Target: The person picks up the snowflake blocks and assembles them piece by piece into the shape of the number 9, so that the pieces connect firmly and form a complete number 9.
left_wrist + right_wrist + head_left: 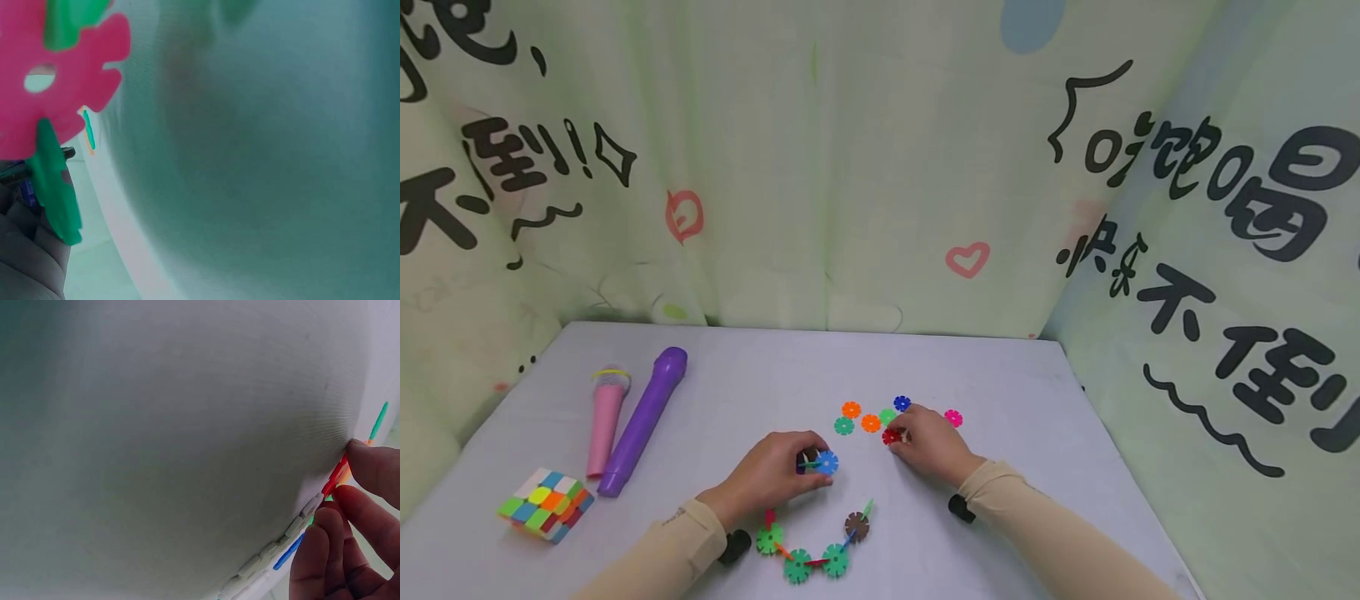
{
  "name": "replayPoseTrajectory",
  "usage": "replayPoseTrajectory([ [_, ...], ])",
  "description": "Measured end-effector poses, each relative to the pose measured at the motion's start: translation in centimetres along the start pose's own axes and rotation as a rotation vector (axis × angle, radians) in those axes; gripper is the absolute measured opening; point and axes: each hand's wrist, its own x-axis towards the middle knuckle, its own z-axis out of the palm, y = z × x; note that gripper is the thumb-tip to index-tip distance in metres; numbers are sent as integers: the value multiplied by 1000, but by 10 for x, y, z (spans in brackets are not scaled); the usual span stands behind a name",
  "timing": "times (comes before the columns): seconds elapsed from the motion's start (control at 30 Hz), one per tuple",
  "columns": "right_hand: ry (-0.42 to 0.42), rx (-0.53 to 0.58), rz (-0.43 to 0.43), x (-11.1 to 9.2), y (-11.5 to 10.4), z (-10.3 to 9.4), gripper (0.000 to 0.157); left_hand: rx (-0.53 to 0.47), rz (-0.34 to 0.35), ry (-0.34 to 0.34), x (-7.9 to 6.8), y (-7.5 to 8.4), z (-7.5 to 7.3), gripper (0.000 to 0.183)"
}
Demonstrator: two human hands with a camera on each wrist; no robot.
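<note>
My left hand (771, 468) holds a few joined notched plastic discs off the table, a blue disc (827, 462) facing out at its fingertips. In the left wrist view, a pink disc (75, 94) with a green disc (56, 187) slotted into it shows large beside the dark fingers. My right hand (934, 443) pinches a red disc (891, 436) at the table surface, thumb on one side and fingers on the other; the right wrist view shows the red disc (334, 479) edge-on. Below the left hand lies a curved chain of linked discs (797, 567), mostly green, with a brown disc (857, 526) near its right end.
Several loose discs lie around the right fingertips, among them an orange disc (851, 410), a dark blue disc (902, 403) and a pink disc (953, 417). On the left are a puzzle cube (546, 505), a pink microphone (605, 425) and a purple microphone (643, 423). Printed curtains (850, 167) enclose the white table (1000, 375).
</note>
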Motion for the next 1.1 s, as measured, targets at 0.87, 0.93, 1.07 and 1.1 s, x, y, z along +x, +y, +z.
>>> replayPoseTrajectory([
  [0.87, -85, 168, 60, 3, -1, 2, 24, -3, -31, -16, 0, -3, -2, 31],
  [0.93, -86, 211, 38, 1, -4, 2, 21, -6, -40, -18, 1, -2, -2, 32],
  [1.07, -65, 295, 4, -3, -13, 1, 14, -13, -57, -19, 1, -2, -3, 33],
  [1.1, -55, 313, -5, -4, -16, 1, 14, -12, -59, -19, 2, -2, -3, 33],
])
